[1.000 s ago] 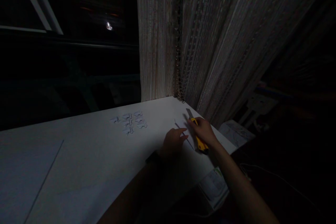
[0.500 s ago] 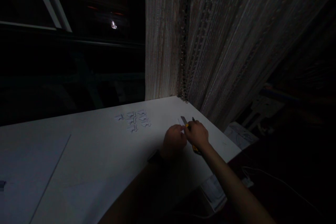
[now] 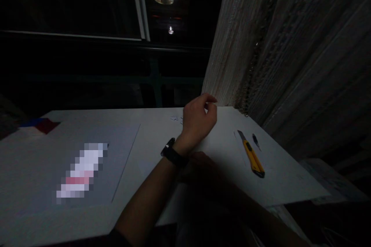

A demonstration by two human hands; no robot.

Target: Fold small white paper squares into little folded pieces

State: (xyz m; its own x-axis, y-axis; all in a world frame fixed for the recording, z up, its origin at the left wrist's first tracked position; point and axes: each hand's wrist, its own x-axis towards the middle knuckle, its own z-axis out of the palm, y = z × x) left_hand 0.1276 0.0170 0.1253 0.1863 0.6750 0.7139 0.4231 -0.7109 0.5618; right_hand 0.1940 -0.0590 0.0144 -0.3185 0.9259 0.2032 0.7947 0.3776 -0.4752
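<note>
My left hand (image 3: 199, 119) is lifted above the white table (image 3: 220, 150), its fingers curled into a pinch; I cannot make out what is between them. A black watch (image 3: 172, 154) sits on its wrist. My right hand (image 3: 201, 163) lies low on the table in deep shadow, under the left forearm, with its fingers not readable. A yellow utility knife (image 3: 251, 156) lies alone on the table to the right, blade out and pointing away. A small dark piece (image 3: 256, 141) lies beside it. Small paper cut-outs (image 3: 175, 118) peek out behind my left hand.
A large pale sheet (image 3: 116, 150) with a blurred patch lies at the left. A red and blue thing (image 3: 43, 125) sits at the far left corner. A string curtain (image 3: 290, 46) hangs at the right, a dark window (image 3: 87, 27) behind. Papers (image 3: 333, 181) lie beyond the table's right edge.
My right hand let go of the yellow knife, which now lies on the table, and drew back into shadow. My left hand rose and closed into a pinch. The view swung to the left.
</note>
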